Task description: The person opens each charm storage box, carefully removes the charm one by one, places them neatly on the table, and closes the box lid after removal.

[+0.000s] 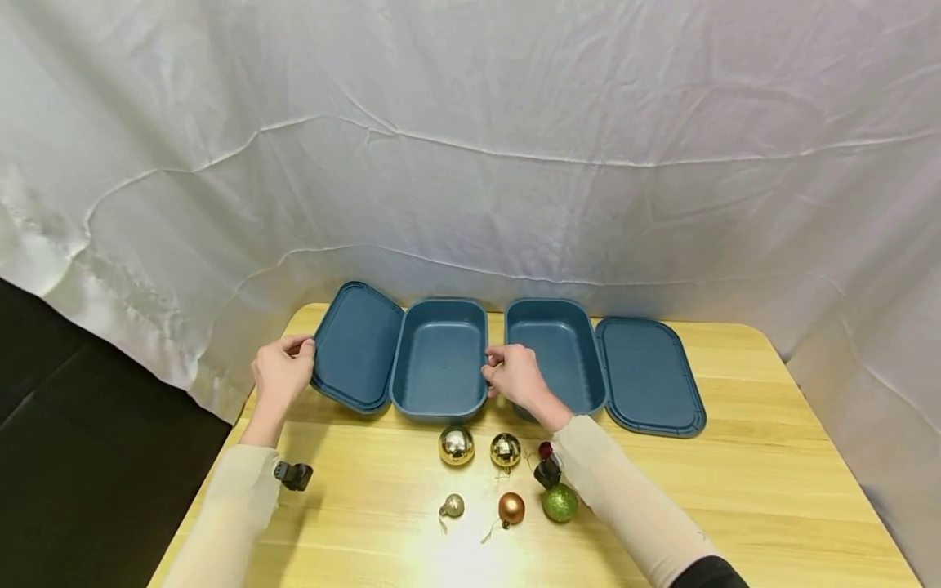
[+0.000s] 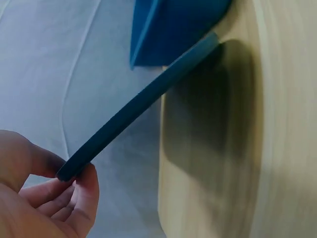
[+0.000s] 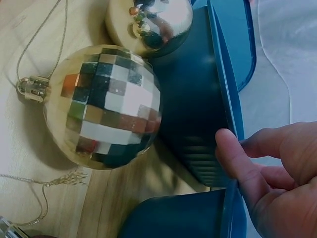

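My left hand (image 1: 283,366) pinches the outer edge of a dark blue lid (image 1: 358,347) between thumb and fingers. In the left wrist view this lid (image 2: 133,109) is tilted, its held edge raised and its far edge low by the table. Beside it stands an uncovered blue container (image 1: 441,367) with nothing inside. My right hand (image 1: 517,376) pinches that container's right rim; in the right wrist view one fingertip lies on the outer wall (image 3: 188,99). The right hand also overlaps a second uncovered blue container (image 1: 562,351) in the head view.
A second lid (image 1: 650,376) lies right of the second container. In front are a shiny gold ball (image 1: 457,446), a mirrored gold ball (image 1: 506,450), a small glittery ball (image 1: 453,505), a copper ball (image 1: 511,508), a green ball (image 1: 560,503) and a partly hidden red ball (image 1: 545,450). A white curtain (image 1: 470,204) hangs behind.
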`<state>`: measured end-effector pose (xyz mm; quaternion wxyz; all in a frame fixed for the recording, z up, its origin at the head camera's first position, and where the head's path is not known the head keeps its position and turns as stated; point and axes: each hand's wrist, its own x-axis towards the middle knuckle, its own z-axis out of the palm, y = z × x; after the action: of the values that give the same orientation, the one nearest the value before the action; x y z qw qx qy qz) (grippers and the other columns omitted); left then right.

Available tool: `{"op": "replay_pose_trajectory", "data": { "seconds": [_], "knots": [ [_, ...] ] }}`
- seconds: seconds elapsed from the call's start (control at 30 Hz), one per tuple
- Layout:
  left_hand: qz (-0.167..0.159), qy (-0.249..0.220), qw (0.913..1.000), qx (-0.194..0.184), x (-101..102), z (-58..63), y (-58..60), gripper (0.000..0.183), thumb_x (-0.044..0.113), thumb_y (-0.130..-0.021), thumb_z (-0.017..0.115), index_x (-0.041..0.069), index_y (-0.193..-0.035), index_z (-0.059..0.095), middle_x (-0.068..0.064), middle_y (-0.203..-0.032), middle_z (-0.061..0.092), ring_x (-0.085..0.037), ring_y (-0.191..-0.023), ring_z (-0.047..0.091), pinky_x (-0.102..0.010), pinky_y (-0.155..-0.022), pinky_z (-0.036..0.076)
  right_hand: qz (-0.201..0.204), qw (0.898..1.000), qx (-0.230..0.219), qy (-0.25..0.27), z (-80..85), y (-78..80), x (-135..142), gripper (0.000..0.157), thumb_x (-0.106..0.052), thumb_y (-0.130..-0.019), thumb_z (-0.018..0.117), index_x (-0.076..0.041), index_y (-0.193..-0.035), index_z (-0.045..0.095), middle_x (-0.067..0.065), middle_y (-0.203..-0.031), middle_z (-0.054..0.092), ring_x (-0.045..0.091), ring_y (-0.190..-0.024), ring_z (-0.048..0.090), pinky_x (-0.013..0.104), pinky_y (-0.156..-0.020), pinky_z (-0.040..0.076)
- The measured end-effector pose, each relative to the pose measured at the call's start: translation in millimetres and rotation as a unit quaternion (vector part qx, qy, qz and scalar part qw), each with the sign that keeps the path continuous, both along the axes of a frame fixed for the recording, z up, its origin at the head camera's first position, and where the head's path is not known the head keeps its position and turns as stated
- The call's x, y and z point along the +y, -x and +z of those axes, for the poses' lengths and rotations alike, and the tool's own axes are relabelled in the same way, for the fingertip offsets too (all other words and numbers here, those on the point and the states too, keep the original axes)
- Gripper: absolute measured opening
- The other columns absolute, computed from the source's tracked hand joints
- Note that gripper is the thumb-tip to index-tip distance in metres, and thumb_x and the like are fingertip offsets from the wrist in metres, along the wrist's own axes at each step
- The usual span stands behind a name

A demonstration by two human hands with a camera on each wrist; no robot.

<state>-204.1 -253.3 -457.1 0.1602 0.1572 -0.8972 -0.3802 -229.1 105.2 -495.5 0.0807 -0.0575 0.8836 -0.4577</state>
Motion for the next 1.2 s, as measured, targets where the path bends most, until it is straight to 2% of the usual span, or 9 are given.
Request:
{"op": "replay_pose_trajectory", "data": {
  "seconds": [0.17, 0.43, 0.53, 0.67, 0.8, 0.9, 1.0, 1.07, 1.2],
  "knots": [
    [-0.025, -0.023, 0.9993, -0.016, 4.6, 5.7, -0.7, 0.033, 0.023, -0.105, 0.059, 0.005, -0.125, 0.078, -0.022, -0.113, 0.079, -0.036, -0.102, 0.072, -0.035, -0.084, 0.052, 0.001, 1.000, -0.003, 0.002, 0.6, 0.1, -0.2, 0.043, -0.007, -0.102, 0.068, 0.000, -0.144, 0.063, 0.017, -0.119, 0.075, 0.033, -0.073, 0.079, 0.032, -0.065, 0.064],
    [-0.052, -0.049, 0.9968, -0.036, 8.7, 12.1, -2.3, 0.036, 0.028, -0.104, 0.061, 0.005, -0.127, 0.077, -0.019, -0.118, 0.078, -0.033, -0.114, 0.074, -0.022, -0.083, 0.050, 0.001, 1.000, 0.000, 0.003, 0.3, 0.0, 0.2, 0.044, -0.006, -0.101, 0.068, 0.001, -0.144, 0.063, 0.018, -0.118, 0.075, 0.031, -0.072, 0.079, 0.031, -0.064, 0.064],
    [-0.069, -0.059, 0.9951, -0.040, 10.3, 14.3, -2.5, 0.034, 0.026, -0.103, 0.062, 0.003, -0.125, 0.076, -0.020, -0.114, 0.079, -0.019, -0.096, 0.077, -0.017, -0.071, 0.048, 0.001, 1.000, -0.002, 0.008, 0.2, -0.3, -0.3, 0.044, -0.005, -0.101, 0.068, 0.002, -0.144, 0.062, 0.018, -0.118, 0.075, 0.031, -0.071, 0.079, 0.033, -0.065, 0.064],
    [-0.098, -0.092, 0.9897, -0.049, 11.9, 16.0, -2.6, 0.034, 0.023, -0.103, 0.064, 0.001, -0.128, 0.071, -0.015, -0.099, 0.082, 0.002, -0.069, 0.064, -0.019, -0.058, 0.046, 0.000, 1.000, -0.004, 0.010, 0.7, -0.6, -0.8, 0.044, -0.005, -0.101, 0.068, 0.002, -0.145, 0.062, 0.018, -0.118, 0.075, 0.031, -0.071, 0.079, 0.036, -0.065, 0.064],
    [-0.113, -0.131, 0.9835, -0.051, 14.6, 17.6, -3.9, 0.039, 0.022, -0.104, 0.063, 0.003, -0.137, 0.066, -0.001, -0.089, 0.080, 0.003, -0.066, 0.060, -0.022, -0.057, 0.044, 0.002, 1.000, -0.004, 0.008, 0.9, -0.1, -1.1, 0.044, -0.006, -0.101, 0.068, 0.001, -0.145, 0.062, 0.017, -0.118, 0.075, 0.032, -0.072, 0.079, 0.034, -0.064, 0.064],
    [-0.120, -0.154, 0.9799, -0.042, 20.2, 19.2, -5.4, 0.042, 0.022, -0.105, 0.063, 0.002, -0.141, 0.066, -0.009, -0.099, 0.080, 0.005, -0.073, 0.062, -0.018, -0.062, 0.047, 0.004, 1.000, -0.004, 0.008, 0.7, 0.2, -1.1, 0.045, -0.006, -0.101, 0.068, 0.001, -0.145, 0.062, 0.018, -0.118, 0.075, 0.033, -0.074, 0.079, 0.033, -0.063, 0.063],
    [-0.118, -0.175, 0.9773, -0.022, 27.9, 21.2, -7.4, 0.041, 0.020, -0.105, 0.065, 0.002, -0.141, 0.067, -0.022, -0.123, 0.075, 0.011, -0.080, 0.061, -0.010, -0.070, 0.050, 0.005, 1.000, -0.004, 0.008, 0.6, -0.3, -0.5, 0.045, -0.006, -0.102, 0.067, 0.001, -0.145, 0.062, 0.017, -0.118, 0.075, 0.033, -0.074, 0.079, 0.032, -0.064, 0.063],
    [-0.116, -0.187, 0.9755, -0.001, 33.4, 21.8, -8.2, 0.038, 0.018, -0.105, 0.066, 0.001, -0.139, 0.068, -0.024, -0.136, 0.069, 0.016, -0.084, 0.061, -0.006, -0.076, 0.051, 0.006, 1.000, -0.001, 0.005, 0.3, -0.7, 0.2, 0.044, -0.007, -0.102, 0.068, 0.001, -0.145, 0.062, 0.017, -0.116, 0.076, 0.033, -0.073, 0.079, 0.031, -0.064, 0.063],
    [-0.107, -0.178, 0.9772, 0.044, 44.0, 23.1, -9.5, 0.035, 0.015, -0.103, 0.067, -0.001, -0.134, 0.071, -0.025, -0.135, 0.068, 0.020, -0.084, 0.060, -0.003, -0.075, 0.050, 0.007, 1.000, 0.005, 0.001, 0.4, -1.3, 1.3, 0.044, -0.007, -0.102, 0.068, 0.001, -0.145, 0.063, 0.016, -0.113, 0.077, 0.032, -0.072, 0.079, 0.031, -0.067, 0.064]
  ]
}}
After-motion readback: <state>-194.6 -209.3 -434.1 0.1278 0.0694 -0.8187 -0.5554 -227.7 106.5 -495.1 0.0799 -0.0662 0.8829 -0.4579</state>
